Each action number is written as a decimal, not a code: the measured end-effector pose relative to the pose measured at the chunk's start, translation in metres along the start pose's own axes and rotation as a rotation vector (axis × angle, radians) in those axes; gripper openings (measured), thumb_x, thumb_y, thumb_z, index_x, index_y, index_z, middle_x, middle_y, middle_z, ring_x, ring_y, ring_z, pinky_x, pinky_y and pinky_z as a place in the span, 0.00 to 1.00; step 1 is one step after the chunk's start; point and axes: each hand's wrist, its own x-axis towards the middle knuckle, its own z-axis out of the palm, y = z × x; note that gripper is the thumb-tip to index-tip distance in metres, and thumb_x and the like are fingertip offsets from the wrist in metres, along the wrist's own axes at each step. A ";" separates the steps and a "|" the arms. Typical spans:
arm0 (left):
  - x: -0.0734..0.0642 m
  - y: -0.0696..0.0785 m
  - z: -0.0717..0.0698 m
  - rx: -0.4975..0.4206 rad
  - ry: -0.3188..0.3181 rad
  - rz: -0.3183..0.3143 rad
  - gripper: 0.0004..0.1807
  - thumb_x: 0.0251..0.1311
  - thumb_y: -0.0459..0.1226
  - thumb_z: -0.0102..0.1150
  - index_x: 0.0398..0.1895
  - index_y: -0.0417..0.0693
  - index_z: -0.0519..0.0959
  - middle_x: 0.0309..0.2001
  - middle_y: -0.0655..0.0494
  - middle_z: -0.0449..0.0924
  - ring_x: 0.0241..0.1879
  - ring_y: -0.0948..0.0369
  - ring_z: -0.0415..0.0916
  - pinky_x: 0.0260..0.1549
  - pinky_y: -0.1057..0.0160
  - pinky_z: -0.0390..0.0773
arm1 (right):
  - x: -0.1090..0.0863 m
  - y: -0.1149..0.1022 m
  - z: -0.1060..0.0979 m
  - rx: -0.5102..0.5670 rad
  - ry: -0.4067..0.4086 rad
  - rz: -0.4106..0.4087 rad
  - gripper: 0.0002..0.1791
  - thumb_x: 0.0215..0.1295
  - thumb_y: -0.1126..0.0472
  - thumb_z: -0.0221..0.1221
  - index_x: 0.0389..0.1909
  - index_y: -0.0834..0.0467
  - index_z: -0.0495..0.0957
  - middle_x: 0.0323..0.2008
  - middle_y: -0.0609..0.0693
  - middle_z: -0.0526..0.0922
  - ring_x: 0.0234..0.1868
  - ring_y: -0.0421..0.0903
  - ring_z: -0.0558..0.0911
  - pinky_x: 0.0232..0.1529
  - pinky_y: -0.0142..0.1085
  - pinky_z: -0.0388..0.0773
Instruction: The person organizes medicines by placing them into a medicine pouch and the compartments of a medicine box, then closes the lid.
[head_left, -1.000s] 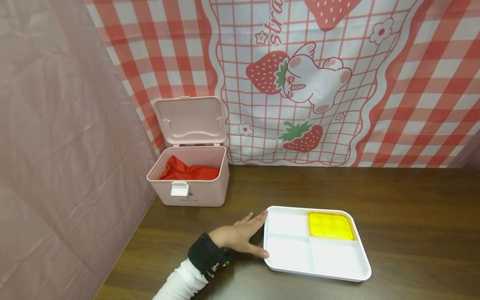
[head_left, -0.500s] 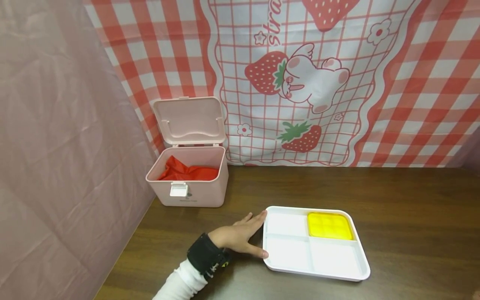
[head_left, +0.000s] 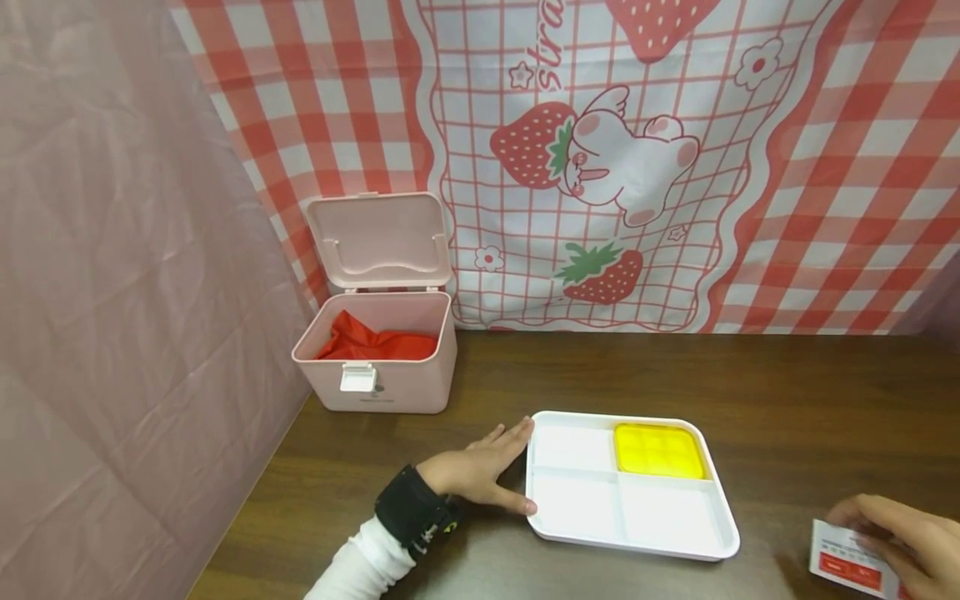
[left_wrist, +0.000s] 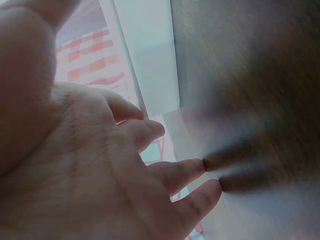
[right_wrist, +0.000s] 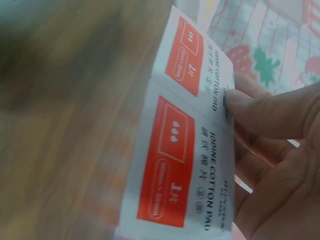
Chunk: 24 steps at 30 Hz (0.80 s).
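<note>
Pinched in right hand: iodine sachets

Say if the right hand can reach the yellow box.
Likely yes: nothing stands between the right hand and the yellow box but the white tray's rim, though that hand pinches an iodine-pad packet.

right hand | moved into head view, lower right | pinching iodine-pad packets

Beyond the left hand stands 1 pink box, lid raised, red cloth inside. Farther past that hand hangs checked fabric showing 3 strawberries; a pinkish drape hangs to the hand's left.
</note>
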 end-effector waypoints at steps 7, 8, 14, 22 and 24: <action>0.001 -0.002 0.001 0.004 0.003 0.008 0.57 0.51 0.57 0.59 0.71 0.44 0.34 0.73 0.49 0.32 0.71 0.49 0.34 0.67 0.48 0.45 | 0.051 -0.039 0.013 -0.156 -0.095 0.211 0.23 0.39 0.77 0.67 0.32 0.48 0.76 0.30 0.33 0.78 0.27 0.24 0.69 0.23 0.19 0.69; 0.000 -0.001 0.001 -0.001 0.000 0.002 0.57 0.51 0.57 0.59 0.71 0.45 0.34 0.73 0.50 0.32 0.71 0.48 0.34 0.67 0.47 0.45 | 0.058 -0.042 0.016 -0.155 -0.113 0.219 0.26 0.36 0.79 0.66 0.32 0.48 0.76 0.30 0.35 0.78 0.27 0.24 0.69 0.23 0.20 0.70; 0.000 0.000 -0.001 -0.010 -0.009 -0.010 0.57 0.51 0.57 0.59 0.72 0.46 0.34 0.73 0.52 0.31 0.71 0.47 0.33 0.66 0.45 0.47 | 0.089 -0.054 0.032 -0.103 -0.103 0.120 0.27 0.34 0.81 0.65 0.32 0.50 0.77 0.30 0.39 0.80 0.30 0.26 0.72 0.28 0.16 0.70; -0.001 0.000 -0.001 0.003 -0.004 -0.011 0.57 0.51 0.57 0.59 0.72 0.46 0.34 0.73 0.51 0.32 0.71 0.46 0.35 0.66 0.45 0.48 | 0.125 -0.070 0.052 -0.018 -0.192 0.064 0.26 0.35 0.83 0.61 0.34 0.54 0.77 0.32 0.41 0.80 0.32 0.33 0.74 0.30 0.29 0.77; -0.001 0.000 0.000 0.003 -0.002 -0.004 0.57 0.51 0.57 0.59 0.72 0.45 0.34 0.73 0.51 0.32 0.71 0.46 0.35 0.66 0.46 0.47 | 0.133 -0.075 0.058 -0.016 -0.217 0.067 0.24 0.37 0.82 0.60 0.35 0.55 0.77 0.33 0.42 0.80 0.33 0.35 0.74 0.31 0.31 0.78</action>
